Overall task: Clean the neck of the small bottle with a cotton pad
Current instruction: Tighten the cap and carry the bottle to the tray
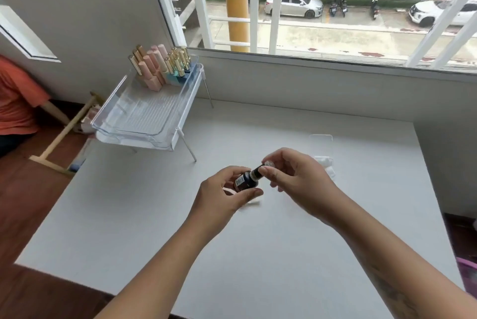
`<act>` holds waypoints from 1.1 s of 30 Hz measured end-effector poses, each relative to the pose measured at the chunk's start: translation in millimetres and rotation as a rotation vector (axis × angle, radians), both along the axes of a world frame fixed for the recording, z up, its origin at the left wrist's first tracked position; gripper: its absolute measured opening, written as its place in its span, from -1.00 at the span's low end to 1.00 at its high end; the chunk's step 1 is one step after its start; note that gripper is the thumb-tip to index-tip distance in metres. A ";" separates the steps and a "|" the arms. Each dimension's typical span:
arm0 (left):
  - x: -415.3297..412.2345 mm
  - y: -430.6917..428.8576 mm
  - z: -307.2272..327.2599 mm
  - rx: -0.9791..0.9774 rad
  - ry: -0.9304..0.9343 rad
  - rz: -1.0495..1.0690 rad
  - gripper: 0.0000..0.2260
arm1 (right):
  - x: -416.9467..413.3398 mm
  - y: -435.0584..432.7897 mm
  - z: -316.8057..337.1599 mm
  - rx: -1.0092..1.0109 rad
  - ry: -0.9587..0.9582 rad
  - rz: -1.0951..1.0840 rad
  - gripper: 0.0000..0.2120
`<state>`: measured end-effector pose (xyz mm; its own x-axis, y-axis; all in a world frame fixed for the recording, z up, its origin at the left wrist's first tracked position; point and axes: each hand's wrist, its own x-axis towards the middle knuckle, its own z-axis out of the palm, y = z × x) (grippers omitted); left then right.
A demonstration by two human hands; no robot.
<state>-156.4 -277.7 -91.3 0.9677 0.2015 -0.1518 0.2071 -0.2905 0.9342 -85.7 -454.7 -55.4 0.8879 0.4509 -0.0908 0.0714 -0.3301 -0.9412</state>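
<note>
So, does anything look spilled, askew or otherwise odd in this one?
Nothing stands out. The left hand holds the small dark bottle tilted, while the right hand pinches its cap end. No spill shows on the white table.

You face a white table (pixel 258 254) below a wide window (pixel 335 8), grey wall (pixel 77 8) left, wood floor (pixel 31 202).

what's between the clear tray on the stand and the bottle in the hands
Nothing: in the head view only bare white table lies between the clear tray and the small bottle.
</note>
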 end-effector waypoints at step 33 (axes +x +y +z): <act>110.1 279.5 23.1 0.495 0.033 0.008 -0.79 | 185.7 340.6 30.6 -0.670 -0.476 0.064 -0.84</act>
